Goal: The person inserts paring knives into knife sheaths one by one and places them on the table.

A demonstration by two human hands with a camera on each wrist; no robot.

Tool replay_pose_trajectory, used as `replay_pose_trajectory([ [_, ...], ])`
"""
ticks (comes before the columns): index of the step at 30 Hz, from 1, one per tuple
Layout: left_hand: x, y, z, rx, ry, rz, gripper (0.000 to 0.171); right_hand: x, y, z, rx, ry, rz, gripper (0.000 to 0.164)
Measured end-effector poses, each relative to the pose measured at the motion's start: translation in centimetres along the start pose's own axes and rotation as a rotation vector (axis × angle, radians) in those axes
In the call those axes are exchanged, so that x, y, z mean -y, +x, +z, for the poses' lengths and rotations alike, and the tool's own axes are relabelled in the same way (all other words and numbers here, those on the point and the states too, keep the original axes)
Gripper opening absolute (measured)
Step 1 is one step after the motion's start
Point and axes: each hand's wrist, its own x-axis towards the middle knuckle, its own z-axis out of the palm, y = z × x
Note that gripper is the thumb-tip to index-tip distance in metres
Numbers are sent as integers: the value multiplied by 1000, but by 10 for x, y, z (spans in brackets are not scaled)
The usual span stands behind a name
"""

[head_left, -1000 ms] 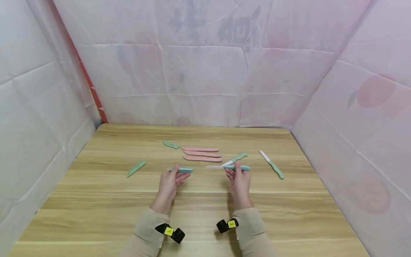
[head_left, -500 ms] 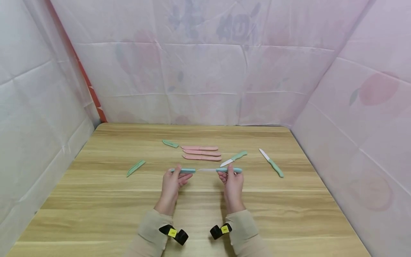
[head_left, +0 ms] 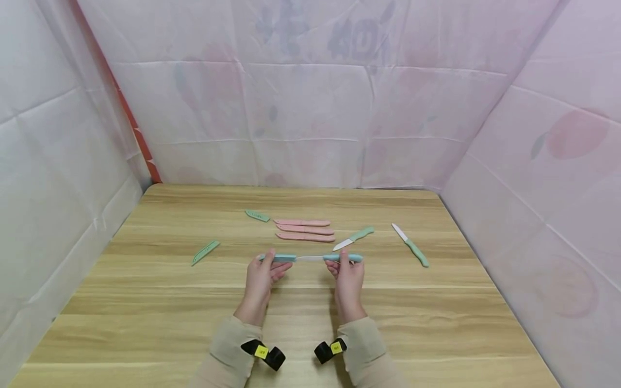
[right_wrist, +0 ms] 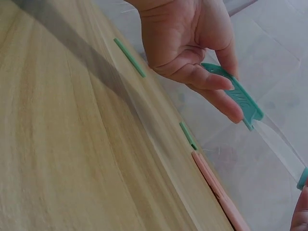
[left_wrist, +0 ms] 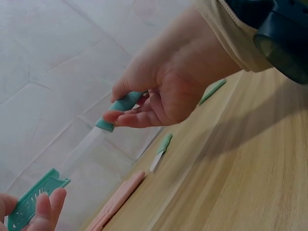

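Observation:
My left hand (head_left: 259, 280) pinches a teal knife sheath (head_left: 283, 258) between thumb and fingers, its mouth facing right. Opposite it, my right hand (head_left: 348, 280) grips the teal handle (head_left: 356, 258) of a small knife whose pale blade (head_left: 310, 258) points left. In the right wrist view the blade (right_wrist: 279, 147) lines up with the sheath (right_wrist: 240, 98), its tip at the mouth; how far inside it reaches I cannot tell. The left wrist view shows the right hand (left_wrist: 168, 91) holding the knife handle (left_wrist: 126, 103), with the left fingertips (left_wrist: 43, 211) on the sheath at lower left.
Behind the hands lie several things: three pink sheathed knives (head_left: 304, 230) side by side, a green knife (head_left: 354, 238) with bare blade, and another green knife (head_left: 411, 246) to the right. Two green sheaths (head_left: 206, 253) lie at left. Fabric walls enclose the wooden table (head_left: 145, 323).
My right hand has moved left with the knife, bringing the blade from well apart to the sheath's mouth. The left hand has shifted slightly right with the sheath.

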Motion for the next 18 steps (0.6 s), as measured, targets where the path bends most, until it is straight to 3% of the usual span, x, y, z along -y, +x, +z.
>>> replay_pose_trajectory([
  [18,0,-4,1,6,-15,-28,31,-13,-3,3,-2,-50,-14,13],
])
